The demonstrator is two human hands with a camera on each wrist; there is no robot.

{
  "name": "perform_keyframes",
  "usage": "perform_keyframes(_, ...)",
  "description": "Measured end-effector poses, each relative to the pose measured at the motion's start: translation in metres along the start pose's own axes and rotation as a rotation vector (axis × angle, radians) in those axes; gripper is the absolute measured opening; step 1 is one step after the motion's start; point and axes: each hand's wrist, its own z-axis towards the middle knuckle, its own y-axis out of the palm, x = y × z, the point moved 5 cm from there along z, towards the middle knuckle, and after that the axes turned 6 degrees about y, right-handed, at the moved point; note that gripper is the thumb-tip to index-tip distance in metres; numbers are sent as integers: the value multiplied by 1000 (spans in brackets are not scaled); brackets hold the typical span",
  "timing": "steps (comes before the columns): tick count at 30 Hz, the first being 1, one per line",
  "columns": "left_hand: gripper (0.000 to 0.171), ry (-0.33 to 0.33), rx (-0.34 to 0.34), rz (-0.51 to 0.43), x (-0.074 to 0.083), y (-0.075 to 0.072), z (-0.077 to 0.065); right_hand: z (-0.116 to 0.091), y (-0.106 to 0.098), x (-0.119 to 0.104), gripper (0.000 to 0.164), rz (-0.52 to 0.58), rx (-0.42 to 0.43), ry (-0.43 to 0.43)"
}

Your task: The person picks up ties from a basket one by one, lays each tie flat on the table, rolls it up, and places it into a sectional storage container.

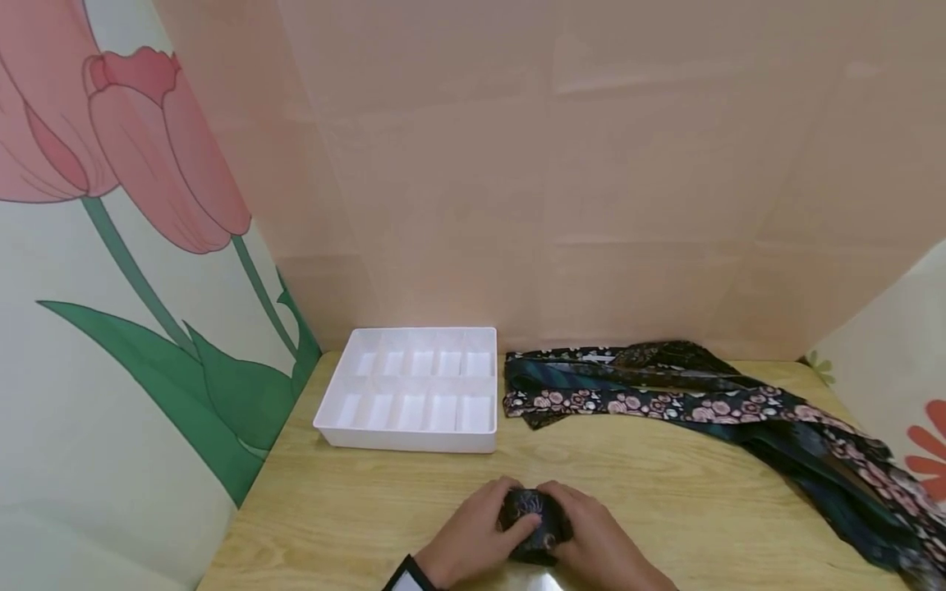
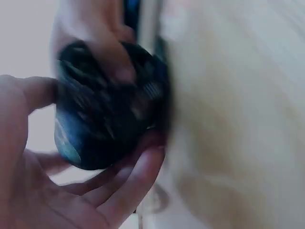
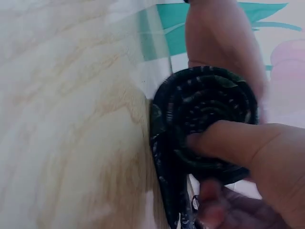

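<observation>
Between my two hands, near the table's front, is a coiled roll of dark patterned fabric (image 1: pixel 545 538). My left hand (image 1: pixel 476 529) grips its left side, the thumb lying across the near face. From the right, my right hand (image 1: pixel 602 542) holds the other side. In the right wrist view the spiral layers of the roll (image 3: pixel 214 102) show, with the right thumb pressed on them and a loose strip trailing down from the coil. Fingers of the left hand (image 2: pixel 95 202) curl under the roll (image 2: pixel 90 124) in the left wrist view, which is blurred.
A white tray (image 1: pixel 414 441) with two rows of compartments stands at the back left of the wooden table (image 1: pixel 355 501). Several long dark fabric strips (image 1: pixel 709 408), some floral, stretch from the back middle to the right edge. Walls (image 1: pixel 591 205) close off the back and sides.
</observation>
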Motion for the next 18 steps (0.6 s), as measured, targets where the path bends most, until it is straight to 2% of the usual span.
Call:
perform_keyframes(3, 49, -10, 31, -177, 3, -6, 2, 1, -2, -7, 60, -15, 89, -62)
perform_keyframes(7, 56, 9, 68, -276, 9, -14, 8, 1, -6, -16, 65, -104, 172, -167)
perform_keyframes(10, 60, 26, 113, -274, 10, -20, 11, 3, -9, -16, 77, -144, 184, -186)
perform_keyframes(15, 65, 81, 173, -209, 8, -26, 14, 10, -13, -5, 100, -116, 223, -93)
perform_keyframes(17, 68, 102, 180, -181, 7, -27, 14, 13, -12, -1, 102, -92, 228, -76)
perform_keyframes(18, 69, 105, 179, -173, 6, -26, 14, 15, -11, 1, 99, -73, 217, -74)
